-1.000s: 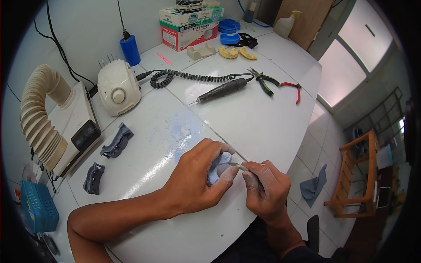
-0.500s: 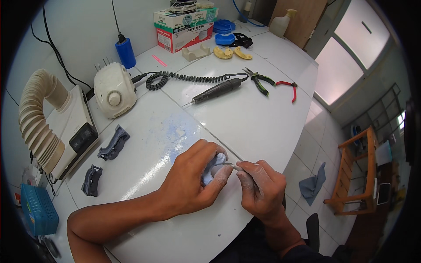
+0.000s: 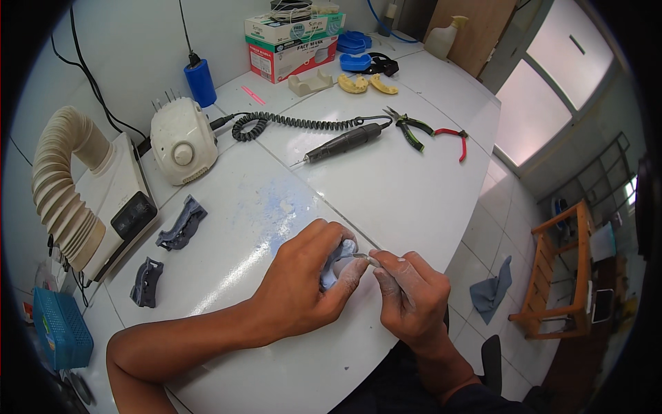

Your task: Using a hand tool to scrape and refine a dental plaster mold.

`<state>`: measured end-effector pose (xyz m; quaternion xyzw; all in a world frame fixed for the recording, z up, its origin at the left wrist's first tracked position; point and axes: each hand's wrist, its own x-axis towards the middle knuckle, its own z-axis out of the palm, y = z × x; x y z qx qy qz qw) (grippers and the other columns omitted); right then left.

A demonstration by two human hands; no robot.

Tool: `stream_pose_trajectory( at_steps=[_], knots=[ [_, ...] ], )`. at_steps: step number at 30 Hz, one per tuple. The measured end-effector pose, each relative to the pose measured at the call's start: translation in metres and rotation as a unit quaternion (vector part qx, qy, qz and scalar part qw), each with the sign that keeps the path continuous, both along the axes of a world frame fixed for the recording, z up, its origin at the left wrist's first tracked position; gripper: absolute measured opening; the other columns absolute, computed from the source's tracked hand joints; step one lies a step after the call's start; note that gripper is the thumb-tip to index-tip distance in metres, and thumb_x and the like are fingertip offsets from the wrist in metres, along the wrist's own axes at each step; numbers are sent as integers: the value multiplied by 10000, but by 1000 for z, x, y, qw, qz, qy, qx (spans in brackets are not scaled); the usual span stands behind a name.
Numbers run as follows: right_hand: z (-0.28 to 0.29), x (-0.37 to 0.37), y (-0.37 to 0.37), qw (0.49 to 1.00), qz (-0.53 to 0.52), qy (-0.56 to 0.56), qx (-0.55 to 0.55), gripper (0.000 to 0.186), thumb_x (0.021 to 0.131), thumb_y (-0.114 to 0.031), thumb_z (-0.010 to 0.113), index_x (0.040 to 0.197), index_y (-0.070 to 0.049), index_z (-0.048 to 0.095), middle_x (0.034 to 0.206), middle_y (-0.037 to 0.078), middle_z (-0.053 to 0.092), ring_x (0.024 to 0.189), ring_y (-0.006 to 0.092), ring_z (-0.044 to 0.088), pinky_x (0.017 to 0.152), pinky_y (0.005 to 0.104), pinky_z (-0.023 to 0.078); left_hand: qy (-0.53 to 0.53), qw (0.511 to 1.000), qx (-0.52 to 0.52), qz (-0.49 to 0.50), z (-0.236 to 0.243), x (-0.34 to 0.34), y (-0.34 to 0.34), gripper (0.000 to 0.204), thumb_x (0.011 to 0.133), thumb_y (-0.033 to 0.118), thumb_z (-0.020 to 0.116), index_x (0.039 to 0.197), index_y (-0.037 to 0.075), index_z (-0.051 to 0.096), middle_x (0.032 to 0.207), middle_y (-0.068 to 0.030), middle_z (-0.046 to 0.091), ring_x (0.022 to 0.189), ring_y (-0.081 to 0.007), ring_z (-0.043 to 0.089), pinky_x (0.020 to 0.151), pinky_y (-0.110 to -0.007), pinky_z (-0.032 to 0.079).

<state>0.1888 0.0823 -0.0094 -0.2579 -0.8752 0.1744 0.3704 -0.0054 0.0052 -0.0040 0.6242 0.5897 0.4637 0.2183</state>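
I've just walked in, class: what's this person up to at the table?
The person's left hand holds a pale blue piece. The right hand grips a slim tool, its tip at the piece. Blue powder lies on the table beyond the hands, two dark grey pieces lie to the left, and a corded handpiece rests farther back.

The bench (image 3: pixel 393 200) is bearing blue dust (image 3: pixel 276 207) around its middle. Two dark arches (image 3: pixel 181 224), a hose unit (image 3: pixel 121 183), a control box (image 3: pixel 181 131) and, perhaps, a blurred basket (image 3: pixel 63 330) are sitting toward its left edge. A red box (image 3: pixel 293 62) and two yellow arches (image 3: pixel 353 85) are resting near the back edge. Two pliers (image 3: pixel 410 136) are lying near the right edge, a handpiece (image 3: pixel 347 143) inward.
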Motion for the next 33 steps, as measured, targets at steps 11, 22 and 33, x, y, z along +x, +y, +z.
stream_pose_trajectory(
  at_steps=[11, 22, 33],
  knots=[
    [2, 0, -1, 1000, 5, -5, -9, 300, 868, -6, 802, 1167, 0, 782, 708, 83, 584, 509, 201, 560, 473, 324, 429, 3, 1000, -14, -2, -1, 0, -1, 232, 950, 159, 764, 1055, -11, 646, 892, -150, 632, 729, -263, 622, 664, -370, 491],
    [-1, 4, 0, 1000, 25, 5, -17, 294, 865, -6, 799, 1159, -7, 789, 684, 64, 558, 487, 186, 528, 459, 324, 408, 2, 1000, 8, -11, 2, 3, -2, 218, 939, 122, 748, 1077, -5, 636, 898, -144, 612, 740, -243, 623, 670, -355, 489],
    [-2, 4, -1, 1000, 20, 4, -15, 311, 857, -14, 809, 1167, -15, 788, 689, 64, 559, 494, 188, 534, 465, 322, 414, -9, 1000, -3, -23, 1, 1, -2, 205, 946, 119, 739, 1064, -14, 637, 914, -150, 629, 750, -244, 632, 680, -355, 497]
  ],
)
